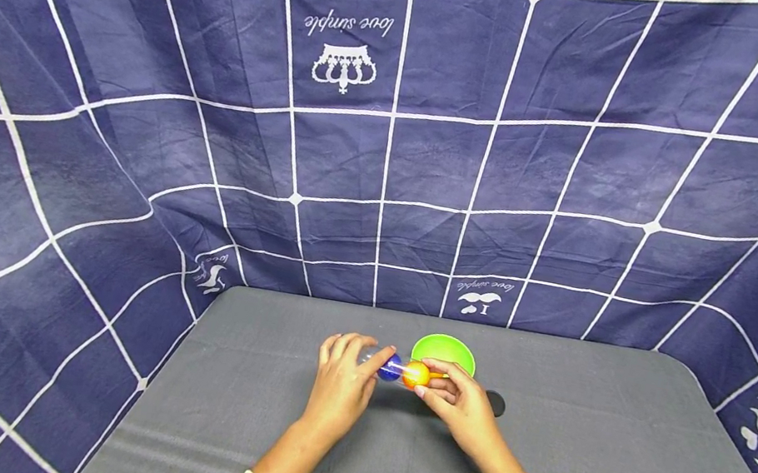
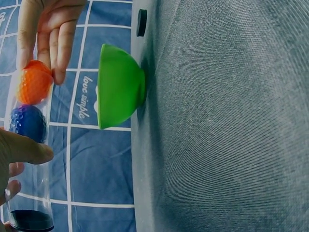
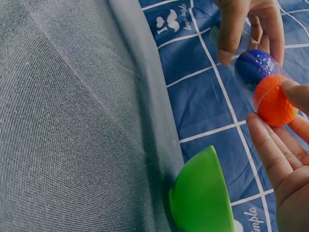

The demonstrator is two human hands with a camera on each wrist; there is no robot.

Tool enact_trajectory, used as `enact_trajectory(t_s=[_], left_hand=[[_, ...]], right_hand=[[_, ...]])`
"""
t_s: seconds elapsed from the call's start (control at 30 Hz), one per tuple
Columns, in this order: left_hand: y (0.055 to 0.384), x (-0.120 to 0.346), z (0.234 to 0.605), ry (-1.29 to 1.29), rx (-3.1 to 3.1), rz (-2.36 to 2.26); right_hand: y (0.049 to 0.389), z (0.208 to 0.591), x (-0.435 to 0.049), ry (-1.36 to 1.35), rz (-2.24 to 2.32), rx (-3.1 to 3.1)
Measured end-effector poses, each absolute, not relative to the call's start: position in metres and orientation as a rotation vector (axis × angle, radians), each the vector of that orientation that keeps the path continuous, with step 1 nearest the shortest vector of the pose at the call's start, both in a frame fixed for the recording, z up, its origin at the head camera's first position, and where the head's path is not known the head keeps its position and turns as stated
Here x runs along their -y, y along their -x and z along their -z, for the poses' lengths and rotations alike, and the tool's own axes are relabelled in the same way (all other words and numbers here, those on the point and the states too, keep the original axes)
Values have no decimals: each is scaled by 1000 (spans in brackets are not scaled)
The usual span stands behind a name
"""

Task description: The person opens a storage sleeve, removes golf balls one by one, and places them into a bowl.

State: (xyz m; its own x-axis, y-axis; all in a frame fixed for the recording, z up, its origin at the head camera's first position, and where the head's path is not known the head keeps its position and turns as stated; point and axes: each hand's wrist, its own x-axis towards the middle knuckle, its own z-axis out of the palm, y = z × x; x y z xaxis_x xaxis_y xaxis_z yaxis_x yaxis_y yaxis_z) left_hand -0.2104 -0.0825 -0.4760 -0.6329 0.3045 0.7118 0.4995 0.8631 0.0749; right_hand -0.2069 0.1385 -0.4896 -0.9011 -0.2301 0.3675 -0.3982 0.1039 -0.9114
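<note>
Left hand (image 1: 343, 378): fingers were curled round the clear tube (image 2: 41, 186).
Right hand (image 1: 466, 408): fingers and thumb pinched the orange ball (image 1: 415, 374) at the tube's end.
Tube axis: it ran sideways from the left fingers to the right, above the desk (image 1: 247, 382).
Nearer hand: right for the orange ball, left for the blue ball (image 1: 390, 368).
Green bowl (image 1: 443, 349): sat just beyond the right fingers.
Black disc (image 1: 497, 404): lay right of the right fingers.
Count: one tube, two balls, one bowl, one disc.
</note>
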Motion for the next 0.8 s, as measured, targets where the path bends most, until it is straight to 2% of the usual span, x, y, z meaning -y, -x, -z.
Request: enact_trajectory(t_s=[0.8], left_hand=[[211,85,482,580,2277,437]], right_hand=[[206,488,-141,-651,-1875,2224]])
